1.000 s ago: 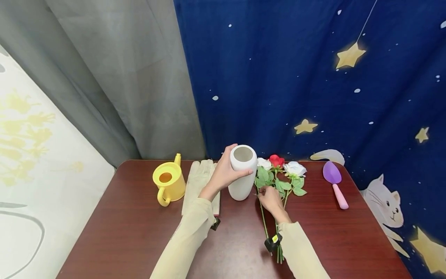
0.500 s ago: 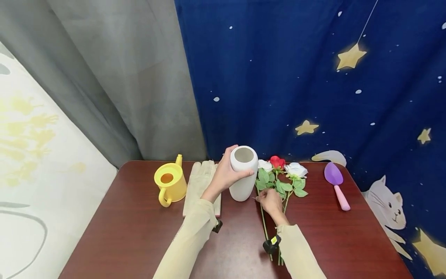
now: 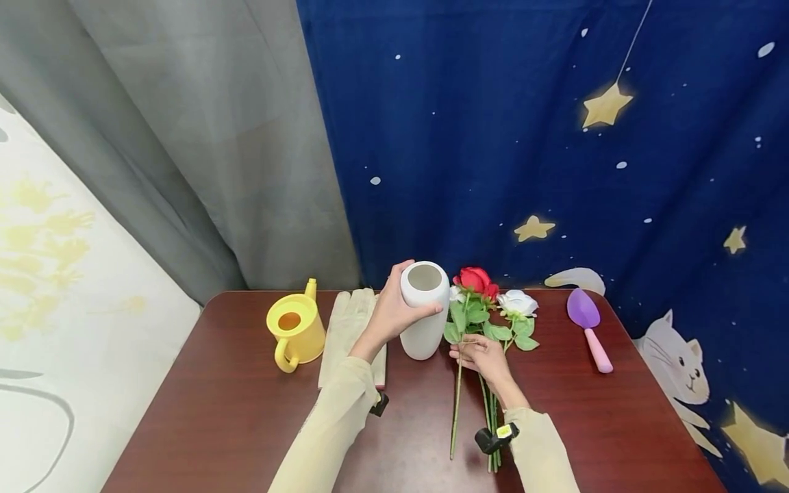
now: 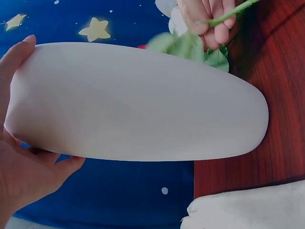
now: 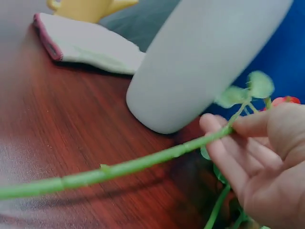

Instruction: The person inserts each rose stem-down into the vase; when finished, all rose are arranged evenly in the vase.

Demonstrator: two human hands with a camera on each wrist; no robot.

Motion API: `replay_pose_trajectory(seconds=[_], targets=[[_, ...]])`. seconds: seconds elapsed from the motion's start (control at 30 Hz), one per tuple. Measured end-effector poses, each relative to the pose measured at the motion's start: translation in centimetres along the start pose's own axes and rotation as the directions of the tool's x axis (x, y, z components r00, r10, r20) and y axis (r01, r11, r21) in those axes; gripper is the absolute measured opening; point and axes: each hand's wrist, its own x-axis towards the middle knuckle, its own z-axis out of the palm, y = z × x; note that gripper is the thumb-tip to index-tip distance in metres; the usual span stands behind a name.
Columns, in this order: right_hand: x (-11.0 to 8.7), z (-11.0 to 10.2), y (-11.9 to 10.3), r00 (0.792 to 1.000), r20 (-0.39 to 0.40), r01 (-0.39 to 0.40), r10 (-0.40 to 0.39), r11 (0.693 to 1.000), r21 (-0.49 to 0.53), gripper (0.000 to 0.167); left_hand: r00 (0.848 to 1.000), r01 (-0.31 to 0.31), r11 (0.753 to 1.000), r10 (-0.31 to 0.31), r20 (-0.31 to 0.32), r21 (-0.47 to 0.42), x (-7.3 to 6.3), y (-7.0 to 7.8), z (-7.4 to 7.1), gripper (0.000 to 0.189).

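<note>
A tall white vase [image 3: 425, 322] stands on the table, and my left hand [image 3: 394, 311] grips it round the upper part, near the mouth. Its smooth side [image 4: 143, 105] fills much of the left wrist view. Just right of the vase, my right hand [image 3: 483, 357] pinches the green stem [image 5: 143, 163] of a red rose [image 3: 473, 279] between thumb and fingers. That stem is lifted off the tabletop, its lower end pointing toward me. Beneath and beside the hand lie other roses, among them a white rose [image 3: 518, 302]; their stems run under the right wrist.
Left of the vase lie pale work gloves [image 3: 348, 329], with a yellow watering can [image 3: 298, 329] beyond them. A purple trowel [image 3: 583, 308] with a pink handle rests at the right. Curtains hang behind the table's back edge [image 3: 237, 293].
My right hand has lifted a red rose from the others, its bloom now higher and its stem swung left, apart from the rest. My left hand keeps its hold on the vase.
</note>
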Motion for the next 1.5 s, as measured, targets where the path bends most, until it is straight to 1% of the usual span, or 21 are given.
replay_pose_trajectory(seconds=[0.07,0.17,0.23,0.33,0.43,0.53,0.6,0.7,0.8,0.87,0.93,1.0,1.07,1.13,1.2,1.3,1.4,1.47,1.5], targets=[[-0.1,-0.5,0.1,1.000,0.023,0.005,-0.006,0.999,0.054,0.028,1.000,-0.003,1.000,0.003,0.001,0.000,0.0,0.0,0.0,0.092],[-0.3,-1.2,0.2,0.998,0.064,-0.013,0.004,0.990,0.138,0.028,1.000,-0.008,1.000,0.008,0.000,-0.005,0.0,0.0,0.1,0.092],[-0.5,-1.7,0.0,0.995,0.097,-0.031,0.012,0.979,0.200,0.029,1.000,-0.012,1.000,0.012,-0.005,-0.006,0.0,0.0,0.1,0.093],[-1.0,-2.4,-0.3,0.988,0.157,-0.033,-0.013,0.957,0.287,0.029,1.000,-0.010,1.000,0.010,-0.005,-0.003,0.1,0.0,0.2,0.092],[-1.4,-3.2,-0.7,0.971,0.224,-0.001,-0.082,0.939,0.345,0.029,1.000,-0.008,1.000,0.008,-0.001,0.002,0.1,0.1,0.3,0.091],[-1.8,-3.8,-1.3,0.946,0.278,0.049,-0.168,0.919,0.392,0.029,1.000,-0.006,1.000,0.006,0.002,0.000,0.0,0.1,0.3,0.092],[-2.0,-4.2,-1.7,0.928,0.296,0.082,-0.225,0.900,0.428,0.030,1.000,-0.002,1.000,0.002,0.000,0.000,0.0,0.2,0.2,0.092],[-2.1,-4.7,-2.4,0.903,0.299,0.120,-0.308,0.849,0.514,0.033,1.000,0.002,1.000,-0.002,-0.010,0.005,-0.1,0.2,0.1,0.092],[-2.2,-5.2,-3.0,0.883,0.267,0.151,-0.386,0.773,0.616,0.033,1.000,0.012,1.000,-0.012,-0.017,0.015,0.0,0.1,0.1,0.091],[-2.3,-5.5,-3.3,0.877,0.232,0.161,-0.421,0.712,0.683,0.032,1.000,0.014,1.000,-0.014,-0.021,0.017,0.0,0.0,0.1,0.091],[-2.3,-5.8,-3.5,0.880,0.195,0.162,-0.433,0.660,0.734,0.029,1.000,0.020,1.000,-0.019,-0.022,0.018,0.1,0.0,0.1,0.091],[-2.3,-6.1,-3.7,0.888,0.160,0.168,-0.432,0.627,0.761,0.027,1.000,0.016,1.000,-0.015,-0.025,0.017,0.0,-0.1,0.1,0.092],[-2.4,-6.3,-3.9,0.894,0.131,0.173,-0.429,0.599,0.782,0.027,1.000,0.020,1.000,-0.019,-0.023,0.014,0.0,-0.1,0.1,0.091],[-2.6,-6.6,-4.1,0.898,0.108,0.182,-0.427,0.583,0.792,0.027,1.000,0.019,1.000,-0.018,-0.021,0.012,0.0,-0.1,0.1,0.092],[-2.7,-6.8,-4.3,0.898,0.090,0.184,-0.431,0.553,0.813,0.028,1.000,0.018,1.000,-0.018,-0.021,0.011,0.0,-0.1,0.0,0.092],[-2.8,-7.2,-4.6,0.899,0.063,0.175,-0.433,0.488,0.855,0.030,1.000,0.022,1.000,-0.022,-0.022,0.010,0.0,-0.2,0.0,0.092],[-3.0,-7.6,-5.0,0.907,0.029,0.166,-0.421,0.419,0.893,0.030,0.999,0.025,1.000,-0.025,-0.024,0.008,0.0,-0.2,0.0,0.092],[-3.1,-7.7,-5.3,0.912,0.010,0.167,-0.411,0.394,0.904,0.028,0.999,0.027,1.000,-0.027,-0.024,0.005,0.0,-0.1,0.0,0.092],[-3.2,-7.8,-5.4,0.913,0.003,0.171,-0.407,0.389,0.905,0.028,0.999,0.027,1.000,-0.027,-0.023,0.003,-0.1,-0.1,0.0,0.093]])
